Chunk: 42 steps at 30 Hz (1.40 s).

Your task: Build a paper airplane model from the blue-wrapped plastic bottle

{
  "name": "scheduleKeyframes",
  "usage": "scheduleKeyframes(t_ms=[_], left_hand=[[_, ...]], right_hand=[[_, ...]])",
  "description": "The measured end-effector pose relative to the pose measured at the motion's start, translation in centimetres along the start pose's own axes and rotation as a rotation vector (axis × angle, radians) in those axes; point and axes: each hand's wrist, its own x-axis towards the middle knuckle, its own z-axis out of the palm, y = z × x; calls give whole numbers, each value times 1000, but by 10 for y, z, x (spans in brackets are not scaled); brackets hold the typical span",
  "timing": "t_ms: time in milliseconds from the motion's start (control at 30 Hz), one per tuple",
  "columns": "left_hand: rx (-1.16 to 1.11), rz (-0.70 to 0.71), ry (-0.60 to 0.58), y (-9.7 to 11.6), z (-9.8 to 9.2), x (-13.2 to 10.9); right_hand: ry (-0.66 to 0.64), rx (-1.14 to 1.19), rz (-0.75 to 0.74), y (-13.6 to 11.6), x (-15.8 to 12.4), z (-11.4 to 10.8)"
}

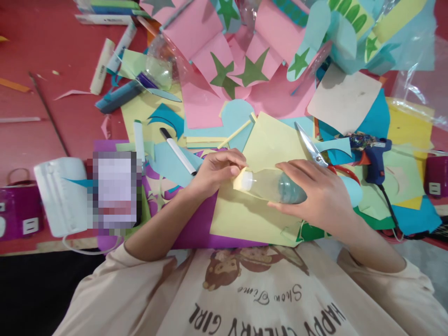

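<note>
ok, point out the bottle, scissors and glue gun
bottle (266, 185), head view, on the clear body just past the white cap.
scissors (309, 144), head view, on the metal blades.
glue gun (375, 158), head view, on the blue body above the grip.

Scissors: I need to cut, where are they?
In the head view, the scissors lie right of centre, just beyond the right hand, left of the blue glue gun.

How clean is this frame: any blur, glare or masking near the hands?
Head view: the left hand, right hand and clear bottle are fairly sharp under soft, even light with faint shadows; a pixelated block masks something at left; glare streaks the clear plastic wrap at top right.
</note>
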Motion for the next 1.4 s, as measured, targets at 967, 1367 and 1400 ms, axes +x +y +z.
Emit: scheduleKeyframes(t_ms=[967,1367,1400], left_hand=[[-37,-148,185,3,3,1],[52,-103,169,1,1,-2],[79,-83,170,1,1,-3]], right_hand=[[88,25,31,-1,1,-2],[80,-49,26,1,0,-4],[81,-66,26,1,0,-4]])
